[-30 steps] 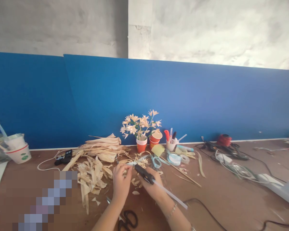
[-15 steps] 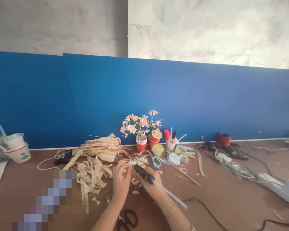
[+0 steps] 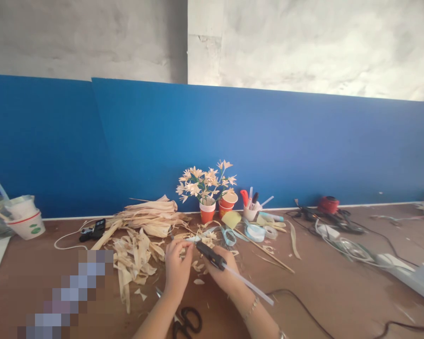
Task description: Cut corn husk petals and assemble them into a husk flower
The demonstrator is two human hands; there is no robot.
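Observation:
My right hand [image 3: 223, 272] is closed around a black hot glue gun [image 3: 210, 255], with a translucent glue stick [image 3: 249, 284] jutting from its rear. The gun's nozzle end points toward my left hand [image 3: 178, 264]. Thumb and fingertips of that left hand are pinched together; whatever lies between them is too small to make out. Beneath and around the hands lie scraps of dried husk [image 3: 136, 254]. Black-handled scissors [image 3: 186, 321] rest on the table below, partly hidden by my left forearm.
A bundle of dried husks [image 3: 155, 215] lies at the back left. Pale husk flowers [image 3: 207, 182] stand in a paper cup [image 3: 207, 213] by the blue partition [image 3: 268, 146]. Blue ribbon [image 3: 255, 231] and a thin stick [image 3: 268, 254] lie nearby. Cables and a power strip [image 3: 406, 270] occupy the right.

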